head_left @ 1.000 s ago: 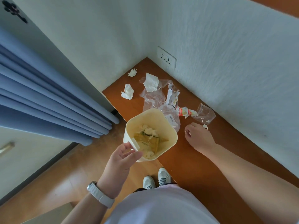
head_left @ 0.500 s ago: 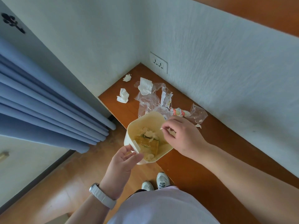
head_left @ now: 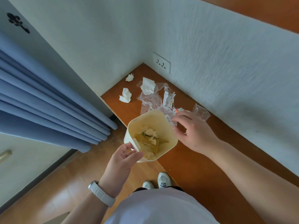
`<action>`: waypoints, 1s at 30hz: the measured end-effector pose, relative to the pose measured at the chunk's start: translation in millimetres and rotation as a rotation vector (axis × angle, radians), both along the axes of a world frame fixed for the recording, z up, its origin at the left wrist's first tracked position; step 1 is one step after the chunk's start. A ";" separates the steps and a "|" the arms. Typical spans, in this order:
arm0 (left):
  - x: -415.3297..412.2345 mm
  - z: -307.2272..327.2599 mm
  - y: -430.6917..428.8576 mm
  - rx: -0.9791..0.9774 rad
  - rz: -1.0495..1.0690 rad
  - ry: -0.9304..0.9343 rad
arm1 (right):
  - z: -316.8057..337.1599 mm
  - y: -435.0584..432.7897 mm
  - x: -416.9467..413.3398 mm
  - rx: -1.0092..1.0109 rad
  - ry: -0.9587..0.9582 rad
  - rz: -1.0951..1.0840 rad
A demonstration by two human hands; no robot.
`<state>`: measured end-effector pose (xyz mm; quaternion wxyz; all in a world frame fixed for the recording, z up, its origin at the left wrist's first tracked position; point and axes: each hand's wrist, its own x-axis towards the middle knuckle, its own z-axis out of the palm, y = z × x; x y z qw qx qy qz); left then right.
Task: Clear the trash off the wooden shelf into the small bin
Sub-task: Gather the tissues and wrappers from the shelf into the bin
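Note:
My left hand point(head_left: 123, 159) grips the near rim of the small cream bin point(head_left: 168, 126), holding it at the edge of the wooden shelf point(head_left: 202, 167). The bin holds tissues and a yellowish wrapper. My right hand point(head_left: 194, 131) hovers just right of the bin's rim, fingers apart, with nothing visible in it. Behind the bin on the shelf lie clear plastic wrappers point(head_left: 150, 102), a small clear bag point(head_left: 201, 111), a red-and-white wrapper point(head_left: 177, 109), a torn printed wrapper point(head_left: 169, 98) and three crumpled tissues point(head_left: 125, 96), point(head_left: 147, 86), point(head_left: 130, 77).
White walls meet in the corner behind the shelf, with a power socket point(head_left: 161, 62) low on the right wall. Blue curtains point(head_left: 48, 101) hang at the left. The wooden floor point(head_left: 56, 191) and my white shoes point(head_left: 163, 181) are below.
My right hand carried a tiny scrap from the shelf to over the bin, then drew back to the right of the rim with fingers spread. The left hand kept its hold on the bin.

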<state>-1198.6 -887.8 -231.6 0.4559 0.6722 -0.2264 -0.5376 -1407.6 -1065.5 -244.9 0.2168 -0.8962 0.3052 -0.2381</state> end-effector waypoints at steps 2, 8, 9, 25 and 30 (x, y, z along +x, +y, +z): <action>1.2 0.6 1.1 -0.003 0.019 -0.008 | -11.9 -10.2 -15.3 0.011 0.032 -0.059; 1.5 0.1 2.4 0.014 0.043 -0.005 | -84.6 -25.2 -48.3 0.133 0.387 -0.188; 0.5 0.6 2.1 0.017 0.045 -0.006 | -96.6 -25.2 -50.7 0.151 0.425 -0.185; -14.0 1.1 -1.9 0.043 0.064 -0.015 | -149.3 -30.1 -32.6 0.199 0.426 -0.227; -17.8 0.3 -3.0 0.058 0.061 -0.015 | -145.8 -29.9 -30.2 0.225 0.436 -0.214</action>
